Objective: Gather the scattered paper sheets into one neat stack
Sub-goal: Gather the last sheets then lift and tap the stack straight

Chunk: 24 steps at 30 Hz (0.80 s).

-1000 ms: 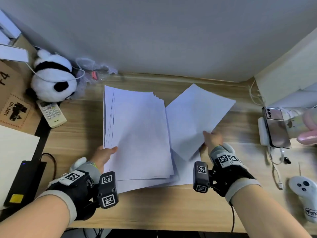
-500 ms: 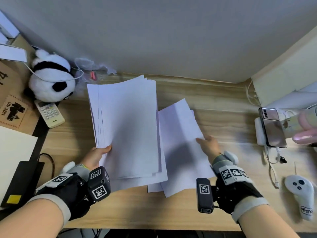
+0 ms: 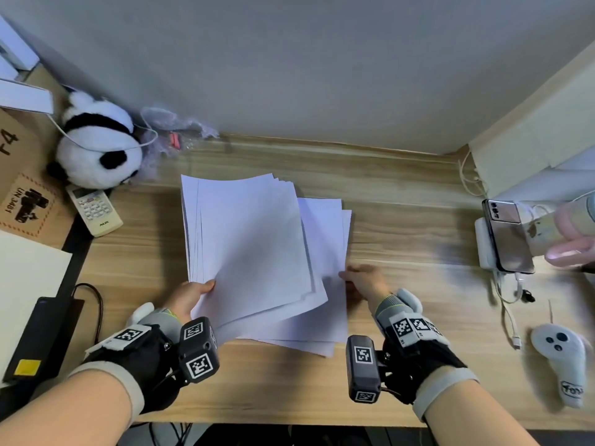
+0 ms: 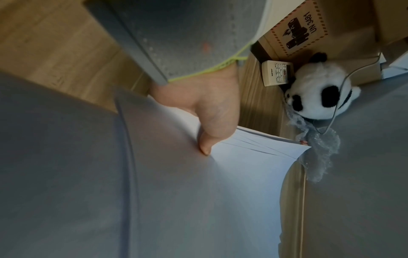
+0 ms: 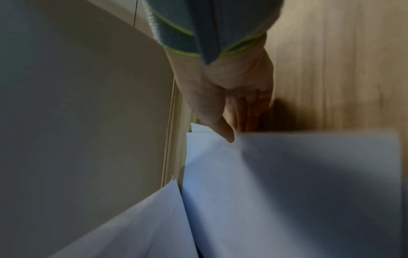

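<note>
A fanned pile of white paper sheets [image 3: 248, 246] sits tilted in the middle of the wooden desk [image 3: 402, 226]. My left hand [image 3: 190, 294] grips its near-left edge, thumb [image 4: 204, 139] on top and fingers hidden underneath. Several lower sheets [image 3: 328, 239] stick out to the right from under that pile. My right hand [image 3: 362, 280] holds their right edge, the thumb [image 5: 225, 131] on top of the sheets [image 5: 287, 183] and the fingers below.
A plush panda [image 3: 96, 146] and a white remote [image 3: 95, 209] lie at the back left beside a cardboard box [image 3: 19, 175]. A phone [image 3: 507, 235] on a charger, cables and a white controller [image 3: 561, 352] are on the right. A black device [image 3: 42, 333] lies near left.
The right hand has slid its sheets leftward, further under the main pile. The left-hand pile has rotated clockwise and moved toward the centre of the desk.
</note>
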Motion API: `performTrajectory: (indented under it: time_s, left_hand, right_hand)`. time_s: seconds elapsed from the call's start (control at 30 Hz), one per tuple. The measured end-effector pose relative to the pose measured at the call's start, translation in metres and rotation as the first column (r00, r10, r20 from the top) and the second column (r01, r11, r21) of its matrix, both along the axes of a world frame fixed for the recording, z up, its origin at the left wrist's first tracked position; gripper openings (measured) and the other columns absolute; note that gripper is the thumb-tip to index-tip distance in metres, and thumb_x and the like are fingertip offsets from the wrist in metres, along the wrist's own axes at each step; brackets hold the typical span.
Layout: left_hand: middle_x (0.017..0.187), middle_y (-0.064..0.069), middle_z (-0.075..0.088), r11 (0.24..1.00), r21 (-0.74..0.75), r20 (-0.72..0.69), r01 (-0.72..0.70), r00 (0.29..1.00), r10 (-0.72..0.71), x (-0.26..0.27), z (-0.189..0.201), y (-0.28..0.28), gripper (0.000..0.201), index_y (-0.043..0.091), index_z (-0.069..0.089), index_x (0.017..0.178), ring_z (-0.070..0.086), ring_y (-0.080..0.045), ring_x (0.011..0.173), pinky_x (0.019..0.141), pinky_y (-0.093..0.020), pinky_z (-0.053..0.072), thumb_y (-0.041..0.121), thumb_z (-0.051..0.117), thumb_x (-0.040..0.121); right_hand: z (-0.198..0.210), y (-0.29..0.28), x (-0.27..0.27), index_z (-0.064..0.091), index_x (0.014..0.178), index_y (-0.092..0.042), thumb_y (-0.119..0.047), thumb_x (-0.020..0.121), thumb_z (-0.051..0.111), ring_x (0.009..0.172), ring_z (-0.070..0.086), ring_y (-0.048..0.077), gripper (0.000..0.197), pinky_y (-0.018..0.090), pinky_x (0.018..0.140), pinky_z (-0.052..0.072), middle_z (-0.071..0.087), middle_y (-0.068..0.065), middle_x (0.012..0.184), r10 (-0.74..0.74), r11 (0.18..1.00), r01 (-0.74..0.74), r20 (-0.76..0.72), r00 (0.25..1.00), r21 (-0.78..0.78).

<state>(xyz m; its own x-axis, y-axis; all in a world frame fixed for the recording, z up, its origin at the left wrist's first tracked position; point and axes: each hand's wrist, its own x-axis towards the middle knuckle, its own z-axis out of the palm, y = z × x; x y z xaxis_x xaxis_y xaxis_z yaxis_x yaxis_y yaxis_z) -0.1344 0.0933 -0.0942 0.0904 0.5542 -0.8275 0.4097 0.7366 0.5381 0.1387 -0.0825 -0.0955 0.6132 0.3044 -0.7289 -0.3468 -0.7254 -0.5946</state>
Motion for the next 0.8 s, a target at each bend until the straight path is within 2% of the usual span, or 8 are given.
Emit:
performTrajectory:
  time_s: [0.13, 0.3, 0.33, 0.4, 0.5, 0.6, 0.7, 0.8]
  left_hand:
    - [0.137, -0.017, 0.054, 1.0, -0.018, 0.0, -0.008, 1.0, 0.008, 0.0, -0.002, -0.003, 0.042, -0.006, 0.051, 0.129, 0.05, -0.031, 0.128, 0.108, -0.04, 0.036, 0.009, 0.055, 0.091]
    - [0.135, -0.014, 0.053, 1.0, -0.02, 0.014, -0.016, 1.0, 0.017, 0.002, -0.001, -0.006, 0.041, -0.007, 0.051, 0.129, 0.051, -0.028, 0.124, 0.105, -0.037, 0.037, 0.009, 0.054, 0.091]
    - [0.136, -0.015, 0.053, 1.0, -0.027, 0.021, -0.014, 1.0, 0.015, 0.002, -0.001, -0.006, 0.04, -0.006, 0.051, 0.129, 0.051, -0.029, 0.125, 0.106, -0.038, 0.037, 0.009, 0.054, 0.092]
    - [0.138, -0.017, 0.052, 0.999, -0.047, 0.03, -0.01, 1.0, 0.011, 0.003, -0.002, -0.006, 0.04, -0.006, 0.051, 0.129, 0.048, -0.031, 0.129, 0.108, -0.04, 0.036, 0.01, 0.052, 0.093]
    - [0.133, -0.017, 0.056, 0.998, -0.057, 0.043, 0.006, 0.999, -0.003, 0.005, -0.001, -0.006, 0.04, -0.007, 0.049, 0.131, 0.053, -0.028, 0.119, 0.097, -0.034, 0.039, 0.009, 0.049, 0.094]
    - [0.095, -0.008, 0.062, 0.994, -0.111, 0.104, 0.021, 0.995, -0.009, 0.004, -0.001, -0.007, 0.036, -0.001, 0.051, 0.13, 0.056, -0.022, 0.084, 0.084, -0.034, 0.042, 0.012, 0.046, 0.096]
    - [0.091, -0.005, 0.061, 0.987, -0.159, 0.142, 0.004, 0.99, 0.019, 0.002, 0.005, -0.008, 0.032, 0.01, 0.053, 0.128, 0.056, -0.022, 0.08, 0.079, -0.036, 0.045, 0.014, 0.045, 0.097]
    - [0.114, -0.011, 0.063, 0.987, -0.158, 0.125, 0.023, 0.992, -0.003, 0.001, 0.01, -0.005, 0.037, 0.004, 0.052, 0.132, 0.057, -0.027, 0.098, 0.096, -0.038, 0.041, 0.013, 0.047, 0.096]
  right_hand:
    - [0.008, -0.001, -0.015, 0.066, 0.093, -0.012, -0.004, 0.082, 0.062, 0.06, 0.055, 0.012, 0.014, 0.01, 0.04, 0.038, 0.062, 0.001, 0.07, 0.168, 0.986, -0.166, -0.101, 0.981, 0.032]
    - [0.005, 0.007, -0.028, 0.066, 0.088, -0.024, -0.011, 0.081, 0.065, 0.096, 0.066, 0.029, 0.015, 0.036, 0.084, 0.053, 0.072, 0.01, 0.102, 0.207, 0.97, -0.198, -0.049, 0.977, 0.144]
    - [0.005, 0.01, -0.031, 0.065, 0.096, -0.022, -0.011, 0.081, 0.065, 0.099, 0.066, 0.03, 0.018, 0.039, 0.086, 0.054, 0.07, 0.011, 0.11, 0.179, 0.972, -0.164, -0.077, 0.981, 0.166]
    - [0.006, 0.015, -0.035, 0.058, 0.115, -0.013, -0.008, 0.084, 0.062, 0.093, 0.064, 0.025, 0.032, 0.03, 0.07, 0.057, 0.066, 0.011, 0.116, 0.101, 0.973, -0.061, -0.173, 0.98, 0.222]
    - [0.008, 0.022, -0.047, 0.059, 0.101, -0.01, -0.003, 0.088, 0.053, 0.073, 0.057, 0.014, 0.016, 0.018, 0.051, 0.044, 0.064, 0.005, 0.093, 0.086, 0.968, -0.027, -0.229, 0.97, 0.25]
    - [0.008, 0.03, -0.059, 0.048, 0.068, -0.015, -0.003, 0.091, 0.047, 0.056, 0.042, 0.013, 0.026, 0.024, 0.051, 0.032, 0.048, 0.001, 0.066, 0.142, 0.977, -0.102, -0.216, 0.966, 0.185]
    - [0.0, 0.027, -0.054, 0.057, 0.087, -0.008, -0.011, 0.088, 0.048, 0.065, 0.051, 0.019, 0.01, 0.027, 0.058, 0.039, 0.056, 0.011, 0.08, 0.174, 0.984, -0.17, -0.057, 0.983, 0.058]
    - [0.011, 0.006, -0.023, 0.06, 0.11, 0.006, -0.001, 0.087, 0.046, 0.089, 0.054, 0.021, 0.028, 0.028, 0.074, 0.039, 0.062, 0.019, 0.097, -0.07, 0.994, 0.048, 0.23, 0.971, 0.098]
